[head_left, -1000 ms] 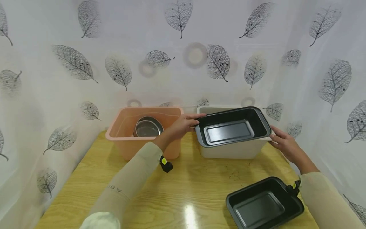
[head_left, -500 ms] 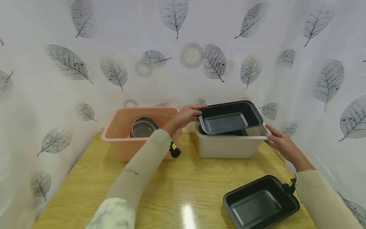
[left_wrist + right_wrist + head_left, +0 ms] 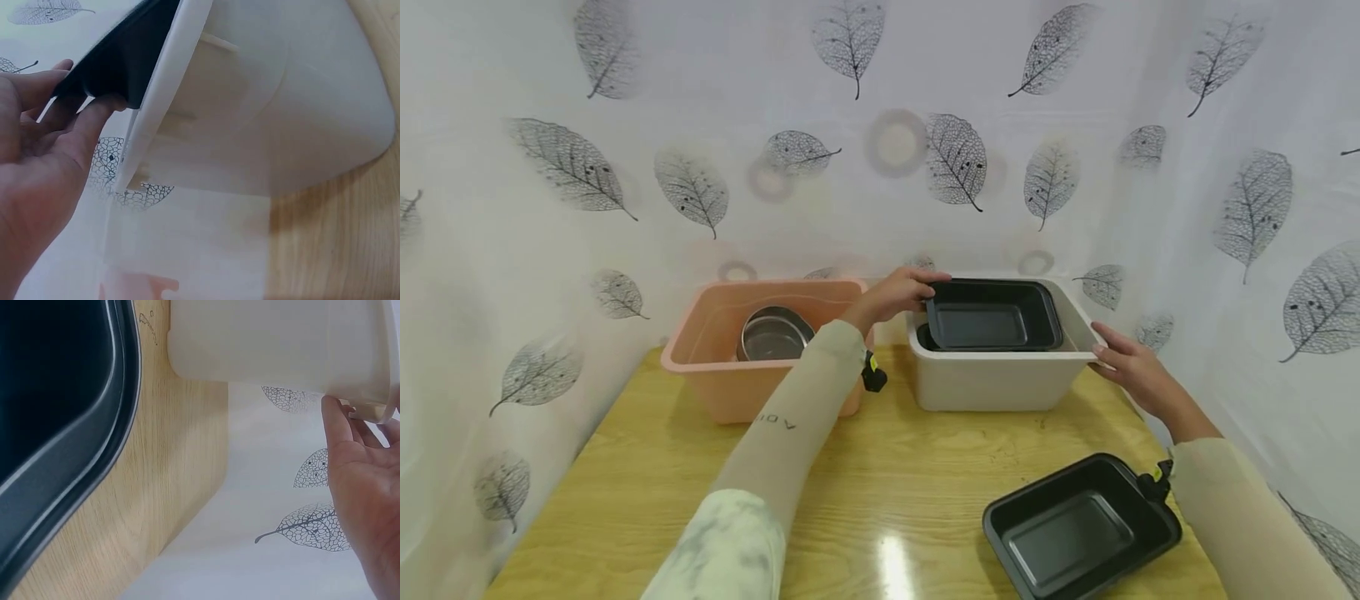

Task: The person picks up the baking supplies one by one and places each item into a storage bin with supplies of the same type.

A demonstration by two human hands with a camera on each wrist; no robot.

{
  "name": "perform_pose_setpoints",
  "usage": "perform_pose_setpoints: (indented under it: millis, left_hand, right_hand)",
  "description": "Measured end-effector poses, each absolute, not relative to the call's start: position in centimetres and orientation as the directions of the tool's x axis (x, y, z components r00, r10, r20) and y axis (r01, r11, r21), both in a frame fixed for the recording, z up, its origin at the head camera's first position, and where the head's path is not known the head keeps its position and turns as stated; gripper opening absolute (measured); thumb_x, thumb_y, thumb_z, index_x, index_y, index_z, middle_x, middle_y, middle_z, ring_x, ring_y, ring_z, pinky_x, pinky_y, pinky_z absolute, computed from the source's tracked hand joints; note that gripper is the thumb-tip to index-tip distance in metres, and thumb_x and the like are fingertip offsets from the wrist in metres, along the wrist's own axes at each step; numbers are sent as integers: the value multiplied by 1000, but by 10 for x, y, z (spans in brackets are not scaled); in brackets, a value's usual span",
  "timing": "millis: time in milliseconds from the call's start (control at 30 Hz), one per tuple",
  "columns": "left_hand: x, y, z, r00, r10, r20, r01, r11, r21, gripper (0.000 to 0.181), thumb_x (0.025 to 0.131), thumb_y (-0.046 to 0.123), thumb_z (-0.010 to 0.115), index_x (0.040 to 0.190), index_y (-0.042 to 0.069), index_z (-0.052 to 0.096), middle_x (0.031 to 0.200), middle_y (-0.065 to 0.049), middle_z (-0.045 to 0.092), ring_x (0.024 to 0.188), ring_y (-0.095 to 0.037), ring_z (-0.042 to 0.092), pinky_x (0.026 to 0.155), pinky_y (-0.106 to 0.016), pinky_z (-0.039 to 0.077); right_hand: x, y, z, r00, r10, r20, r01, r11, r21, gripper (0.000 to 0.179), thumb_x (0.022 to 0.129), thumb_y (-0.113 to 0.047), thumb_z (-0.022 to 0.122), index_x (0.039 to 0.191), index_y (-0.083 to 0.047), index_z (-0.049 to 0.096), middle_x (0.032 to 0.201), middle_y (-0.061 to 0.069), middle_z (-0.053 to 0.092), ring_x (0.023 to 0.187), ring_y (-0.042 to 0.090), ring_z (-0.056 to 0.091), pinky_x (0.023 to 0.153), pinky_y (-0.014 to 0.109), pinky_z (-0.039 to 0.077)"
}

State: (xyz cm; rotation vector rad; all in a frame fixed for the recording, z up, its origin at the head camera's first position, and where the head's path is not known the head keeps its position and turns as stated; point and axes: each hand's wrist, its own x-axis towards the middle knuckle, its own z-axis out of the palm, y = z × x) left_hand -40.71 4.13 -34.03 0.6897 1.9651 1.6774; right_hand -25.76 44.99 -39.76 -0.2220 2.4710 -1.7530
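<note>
A dark rectangular loaf pan (image 3: pixel 981 325) sits in the top of the white bin (image 3: pixel 992 383). My left hand (image 3: pixel 895 296) pinches the pan's left end; thumb and fingers show on its dark edge (image 3: pixel 128 62) in the left wrist view. Part of another dark item (image 3: pixel 927 337) shows beneath it inside the bin. My right hand (image 3: pixel 1138 371) grips the rim at the bin's right end, and in the right wrist view its fingers curl at that rim (image 3: pixel 365 411).
A second dark baking pan (image 3: pixel 1078 533) lies on the wooden table (image 3: pixel 850 508) at the front right, near my right forearm. At the left stands a peach bin (image 3: pixel 737 392) with a round metal pan (image 3: pixel 775 333) inside. A leaf-patterned curtain (image 3: pixel 730 108) hangs behind.
The loaf pan has shifted from over the white bin down into it, held by my left hand. My right hand has let go of the pan and now holds the bin's rim.
</note>
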Motion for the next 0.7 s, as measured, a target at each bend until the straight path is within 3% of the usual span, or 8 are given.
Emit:
perform_pose_setpoints:
  millis: [100, 200, 233, 300, 400, 567, 633, 700]
  left_hand:
    - [-410, 44, -344, -765, 644, -19, 100, 148, 984, 46, 102, 1, 52, 146, 15, 56, 119, 1, 55, 52, -12, 21, 66, -37, 32]
    - [-412, 49, -348, -759, 650, -32, 104, 169, 980, 46, 102, 1, 53, 144, 17, 58, 129, -2, 57, 54, -12, 21, 65, -34, 33]
    - [-413, 50, -349, -755, 654, -39, 100, 175, 979, 46, 102, 0, 53, 145, 17, 57, 143, -2, 52, 56, -13, 24, 67, -34, 34]
    - [-414, 53, -351, -753, 655, -56, 95, 193, 977, 47, 102, 0, 53, 145, 16, 57, 155, -4, 45, 60, -14, 29, 71, -34, 38]
    - [-414, 57, -352, -755, 652, -73, 97, 222, 970, 48, 101, -1, 52, 146, 15, 56, 154, -6, 46, 65, -14, 32, 74, -35, 39]
    - [-417, 63, -353, -769, 634, -80, 117, 263, 958, 48, 101, -1, 51, 146, 15, 56, 120, -8, 55, 59, -12, 26, 74, -38, 35]
    - [-418, 65, -354, -774, 629, -77, 133, 281, 950, 48, 101, -1, 51, 146, 15, 55, 119, -8, 54, 58, -11, 26, 72, -36, 35]
    - [-418, 67, -354, -774, 629, -70, 164, 305, 938, 48, 101, 1, 51, 147, 15, 55, 129, -9, 55, 60, -10, 27, 69, -32, 36]
  right_hand:
    - [-258, 449, -396, -985, -172, -13, -50, 356, -933, 71, 109, -25, 45, 162, -7, 0, 165, 29, -5, 128, -5, 47, 92, 10, 48]
    - [-258, 449, -396, -986, -162, -25, -37, 370, -928, 71, 109, -24, 45, 162, -7, 1, 166, 28, -4, 141, 11, 41, 93, 11, 48]
    - [-258, 449, -397, -986, -163, -27, -36, 372, -928, 71, 109, -24, 45, 162, -7, 1, 166, 28, -4, 144, 16, 38, 94, 11, 48]
    - [-259, 449, -397, -986, -163, -28, -34, 367, -930, 70, 109, -23, 45, 162, -7, 1, 166, 28, -4, 148, 22, 34, 94, 12, 48]
    - [-259, 448, -398, -986, -166, -19, -42, 358, -933, 69, 109, -22, 44, 162, -6, 1, 166, 28, -4, 149, 26, 31, 95, 13, 48]
    - [-259, 448, -398, -985, -173, -4, -56, 341, -938, 70, 109, -22, 45, 161, -6, 2, 165, 29, -4, 133, 1, 47, 94, 12, 49]
    - [-258, 448, -398, -985, -175, -1, -56, 318, -946, 70, 109, -21, 46, 161, -6, 2, 165, 30, -5, 120, -11, 49, 93, 12, 49]
    - [-258, 448, -397, -985, -174, 2, -56, 305, -951, 70, 109, -20, 46, 161, -5, 2, 164, 31, -6, 115, -14, 50, 93, 12, 50]
